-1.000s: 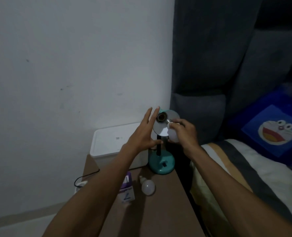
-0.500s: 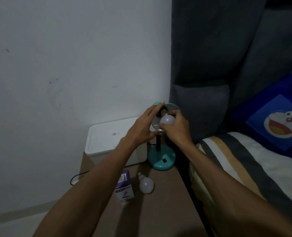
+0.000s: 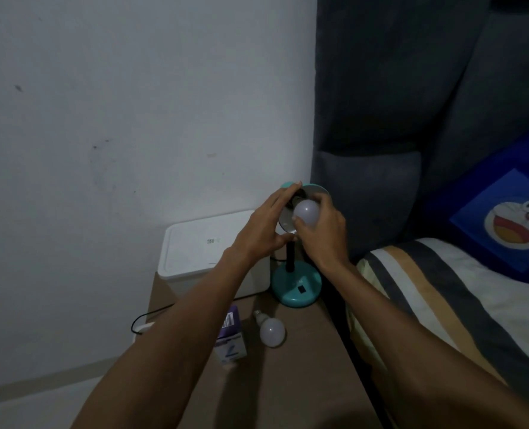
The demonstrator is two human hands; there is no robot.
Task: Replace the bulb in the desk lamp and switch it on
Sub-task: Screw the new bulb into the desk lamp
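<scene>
Fitting step: our right hand (image 3: 323, 235) grips bulb (image 3: 306, 213) inside lamp shade (image 3: 317, 189); left hand (image 3: 264, 232), fingers straight, braces it. Next, likely: screw bulb home.

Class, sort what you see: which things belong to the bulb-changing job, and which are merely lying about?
Belongs to the job: desk lamp; bulb gripped by the right hand; left hand touching the shade; second bulb; purple carton.

Lying about: white box; cartoon cushion; striped bedding.
</scene>
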